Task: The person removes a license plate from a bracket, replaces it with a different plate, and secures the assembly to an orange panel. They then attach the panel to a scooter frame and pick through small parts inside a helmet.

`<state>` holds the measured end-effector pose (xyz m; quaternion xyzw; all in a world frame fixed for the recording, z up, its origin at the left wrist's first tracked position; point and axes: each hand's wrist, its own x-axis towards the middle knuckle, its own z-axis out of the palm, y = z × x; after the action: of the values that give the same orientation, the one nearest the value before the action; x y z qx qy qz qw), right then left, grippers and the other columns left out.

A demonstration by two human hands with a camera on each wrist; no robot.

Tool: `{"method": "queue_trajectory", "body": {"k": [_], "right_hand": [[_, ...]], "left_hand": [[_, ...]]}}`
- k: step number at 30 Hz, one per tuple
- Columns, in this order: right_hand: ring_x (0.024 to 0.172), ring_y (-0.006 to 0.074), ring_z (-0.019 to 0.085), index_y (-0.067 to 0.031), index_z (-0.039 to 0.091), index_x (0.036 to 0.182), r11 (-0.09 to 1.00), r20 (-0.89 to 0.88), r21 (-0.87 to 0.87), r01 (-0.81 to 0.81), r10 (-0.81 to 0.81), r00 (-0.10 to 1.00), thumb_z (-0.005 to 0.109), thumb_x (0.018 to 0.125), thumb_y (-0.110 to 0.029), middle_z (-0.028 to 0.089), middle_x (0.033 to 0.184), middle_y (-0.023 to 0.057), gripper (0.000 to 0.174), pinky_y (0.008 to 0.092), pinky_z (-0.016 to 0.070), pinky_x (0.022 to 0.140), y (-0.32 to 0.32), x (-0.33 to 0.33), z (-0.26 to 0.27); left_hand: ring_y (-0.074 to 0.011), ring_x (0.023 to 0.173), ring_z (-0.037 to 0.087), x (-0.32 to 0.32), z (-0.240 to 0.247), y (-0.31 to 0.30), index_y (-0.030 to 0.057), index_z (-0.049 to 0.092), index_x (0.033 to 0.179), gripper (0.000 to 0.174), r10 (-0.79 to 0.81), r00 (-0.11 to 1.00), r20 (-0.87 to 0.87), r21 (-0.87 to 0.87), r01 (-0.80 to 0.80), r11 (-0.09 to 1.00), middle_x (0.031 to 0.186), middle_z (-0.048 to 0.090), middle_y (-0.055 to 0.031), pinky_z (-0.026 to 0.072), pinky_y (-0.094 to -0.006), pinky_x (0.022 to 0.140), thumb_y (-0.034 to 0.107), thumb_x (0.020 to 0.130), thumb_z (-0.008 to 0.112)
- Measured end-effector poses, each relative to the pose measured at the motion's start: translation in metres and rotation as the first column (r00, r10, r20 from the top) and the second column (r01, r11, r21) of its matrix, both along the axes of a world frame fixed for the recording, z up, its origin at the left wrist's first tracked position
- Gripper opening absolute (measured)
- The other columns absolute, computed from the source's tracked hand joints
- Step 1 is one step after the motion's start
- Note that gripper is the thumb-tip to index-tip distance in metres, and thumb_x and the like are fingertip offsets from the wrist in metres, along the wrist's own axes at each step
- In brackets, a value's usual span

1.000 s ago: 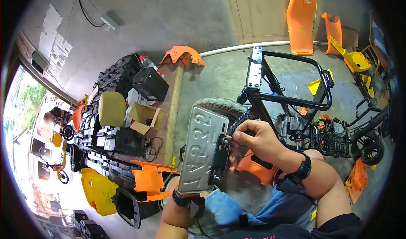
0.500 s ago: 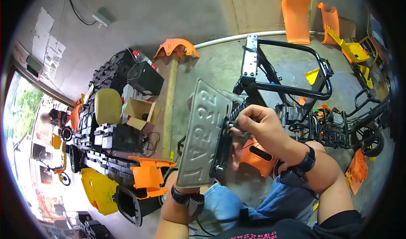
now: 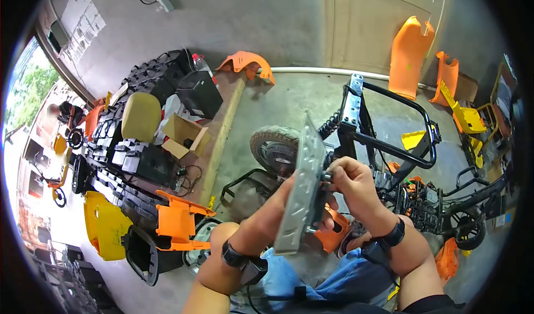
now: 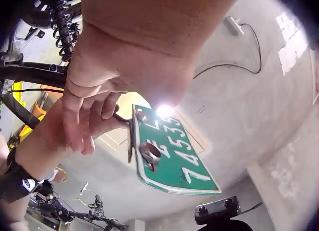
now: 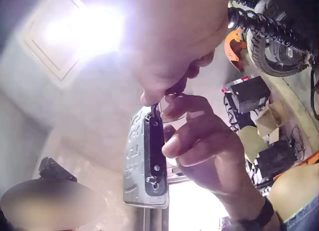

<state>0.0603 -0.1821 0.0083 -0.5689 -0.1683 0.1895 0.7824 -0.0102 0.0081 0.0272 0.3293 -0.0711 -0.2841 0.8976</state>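
Observation:
A license plate [image 3: 299, 203] stands nearly edge-on in the head view. Its green face [image 4: 172, 173] with white raised characters shows in the left wrist view. A black bracket [image 5: 155, 161] is fixed along the silver back. My left hand [image 3: 275, 205] grips the plate from the green side, its fingers reaching past the edge toward the bracket; the plate hides part of this hand. Thumb and fingers of my right hand [image 3: 359, 189] pinch a small metal bolt [image 3: 326, 176] at the bracket's upper end. Another bolt [image 4: 150, 154] sits lower on the plate.
A black vehicle frame [image 3: 384, 139] with a wheel [image 3: 275, 147] stands ahead. Orange panels [image 3: 409, 58] lean on the wall. To the left are black batteries [image 3: 146, 161], an open cardboard box [image 3: 181, 136] and a yellow panel [image 3: 103, 225].
The plate has turned from showing its silver back to nearly edge-on, and both hands have moved slightly right with it. The right fingers stay on the bolt. The head view has shifted.

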Motion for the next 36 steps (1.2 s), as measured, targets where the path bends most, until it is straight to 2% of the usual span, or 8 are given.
{"method": "queue_trajectory", "body": {"k": [2,3,5,9,12,15,18,36], "right_hand": [[0.076,0.0054,0.056,-0.0001,0.066,0.095,0.989,0.126,-0.143,0.025,-0.007,0.992,0.067,0.093,-0.017,0.063,0.082,-0.001,0.017,0.0229,0.0475,0.067,-0.002,-0.003,0.003],[0.072,0.0078,0.056,-0.0019,0.068,0.091,0.977,0.251,-0.204,0.069,-0.016,0.968,0.074,0.087,-0.016,0.064,0.08,0.0005,0.016,0.0245,0.046,0.064,-0.002,-0.001,0.002],[0.07,0.0142,0.057,-0.0038,0.069,0.086,0.921,0.713,-0.255,0.296,-0.028,0.701,0.079,0.079,-0.014,0.064,0.077,0.0045,0.015,0.0276,0.0449,0.061,-0.001,0.006,0.002],[0.07,0.0206,0.058,-0.0044,0.068,0.081,0.903,0.782,-0.257,0.344,-0.014,0.623,0.084,0.07,-0.018,0.063,0.073,0.0055,0.023,0.0313,0.046,0.062,-0.002,0.009,0.011],[0.071,0.0212,0.058,-0.004,0.068,0.081,0.909,0.806,-0.244,0.339,-0.004,0.592,0.084,0.07,-0.018,0.065,0.076,0.0054,0.024,0.0317,0.0473,0.064,-0.003,0.011,0.012],[0.072,0.0216,0.059,-0.0041,0.069,0.082,0.92,0.821,-0.22,0.324,-0.005,0.571,0.084,0.07,-0.018,0.067,0.078,0.0051,0.023,0.0321,0.0484,0.066,-0.003,0.011,0.01],[0.072,0.0216,0.06,-0.005,0.069,0.081,0.924,0.855,-0.189,0.333,-0.011,0.518,0.084,0.069,-0.018,0.067,0.078,0.0047,0.024,0.0324,0.0487,0.065,-0.004,0.014,0.01],[0.07,0.0222,0.06,-0.0067,0.068,0.079,0.91,0.9,-0.143,0.39,-0.045,0.434,0.085,0.067,-0.023,0.065,0.074,0.0048,0.026,0.0326,0.0494,0.064,-0.012,0.016,0.012]], "left_hand": [[-0.0455,0.099,0.06,-0.004,-0.017,0.006,-0.0081,0.035,0.141,0.061,-0.094,0.996,0.0,-0.168,0.093,0.981,0.126,0.049,-0.0307,0.0504,-0.052,0.09,0.034,0.098,0.049],[-0.0453,0.098,0.06,-0.011,-0.008,0.002,-0.0047,0.036,0.142,0.061,0.004,1.0,-0.009,-0.051,-0.004,0.999,0.125,0.049,-0.0318,0.053,-0.0505,0.086,0.036,0.098,0.049],[-0.0425,0.095,0.061,-0.004,-0.018,0.008,-0.0005,0.038,0.142,0.06,-0.097,0.995,-0.024,-0.257,0.087,0.962,0.121,0.051,-0.0288,0.0554,-0.0462,0.079,0.037,0.098,0.05],[-0.0362,0.085,0.061,-0.014,-0.02,0.013,0.0018,0.041,0.14,0.057,-0.107,0.966,-0.236,-0.383,0.009,0.924,0.111,0.054,-0.0236,0.0546,-0.0395,0.068,0.039,0.098,0.051],[-0.0196,0.072,0.056,-0.015,-0.009,0.007,-0.0019,0.046,0.129,0.042,-0.078,0.972,-0.222,-0.326,0.001,0.945,0.095,0.053,-0.0102,0.0477,-0.0272,0.059,0.028,0.1,0.054],[-0.0262,0.072,0.055,-0.016,-0.022,0.01,-0.003,0.045,0.132,0.059,-0.129,0.958,-0.255,-0.436,0.005,0.9,0.095,0.051,-0.0159,0.048,-0.033,0.06,0.042,0.095,0.053],[-0.0198,0.073,0.055,-0.018,-0.017,0.008,-0.0036,0.046,0.127,0.052,-0.084,0.973,-0.213,-0.363,0.001,0.932,0.094,0.053,-0.0103,0.0475,-0.0262,0.06,0.036,0.096,0.059],[-0.0239,0.072,0.053,-0.017,-0.015,0.002,-0.0056,0.046,0.126,0.062,-0.097,0.951,-0.292,-0.384,-0.024,0.923,0.089,0.049,-0.0109,0.0459,-0.0269,0.057,0.046,0.093,0.055]]}}
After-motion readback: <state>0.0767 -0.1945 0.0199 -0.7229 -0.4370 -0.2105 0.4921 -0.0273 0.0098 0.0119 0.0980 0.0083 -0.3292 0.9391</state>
